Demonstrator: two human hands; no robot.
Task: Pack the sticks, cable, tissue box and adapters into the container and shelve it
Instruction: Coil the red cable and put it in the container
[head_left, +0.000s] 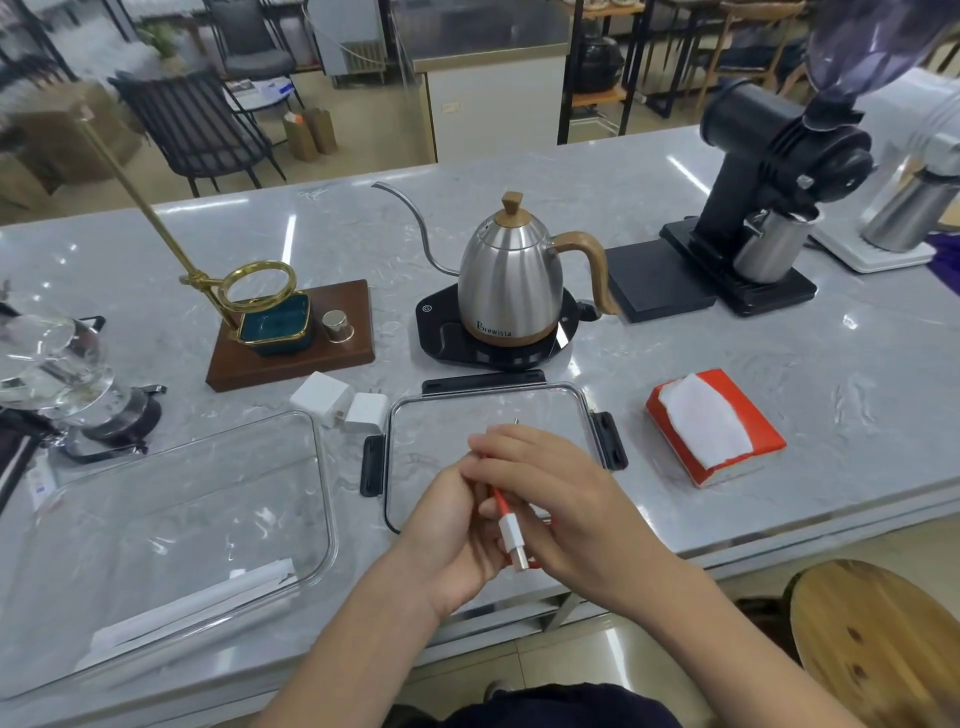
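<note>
Both hands are working the red cable (503, 512) just above the lid (488, 410): my left hand (457, 525) is curling round the gathered loops while my right hand (561, 493) is pinching the strand beside the white plug. I'm judging the coil should be kept tight and flat before I carry it left into the container (171, 525), where the sticks (197, 608) are already lying. Two adapters (340, 405) are sitting just beyond my left hand, and the tissue box (714, 426) is resting on the bench (779, 364), right of my right hand.
</note>
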